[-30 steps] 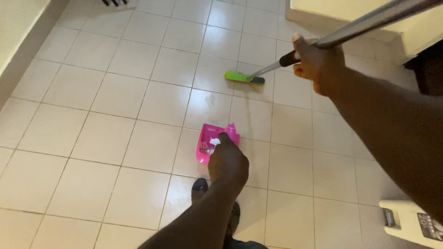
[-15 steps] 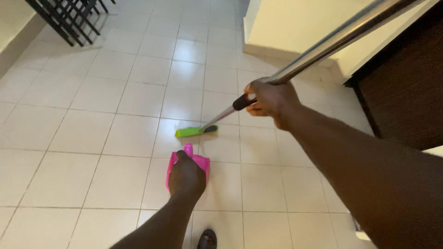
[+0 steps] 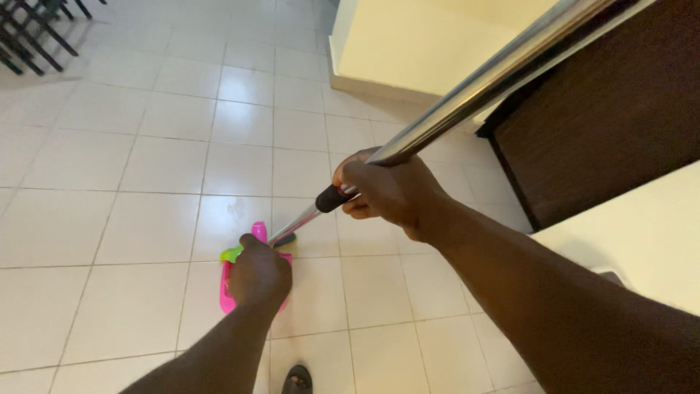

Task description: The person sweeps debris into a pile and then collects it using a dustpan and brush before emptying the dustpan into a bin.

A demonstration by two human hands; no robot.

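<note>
My left hand (image 3: 259, 273) grips the handle of a pink dustpan (image 3: 227, 290) that rests on the pale tiled floor (image 3: 146, 168). My right hand (image 3: 390, 191) is closed around the silver pole of a broom (image 3: 481, 84), just above its black and red grip. The broom's green head (image 3: 232, 253) lies at the dustpan's far edge, mostly hidden behind my left hand. What is inside the dustpan is hidden.
A cream wall corner (image 3: 408, 51) stands ahead on the right, with a dark wooden door (image 3: 598, 124) beside it. Black metal legs (image 3: 29, 33) show at the top left. The toe of my dark sandal (image 3: 297, 379) is at the bottom edge.
The broom head has been drawn in from well beyond the dustpan to its far edge. The view has shifted, bringing the door and wall closer. Both hands keep their holds.
</note>
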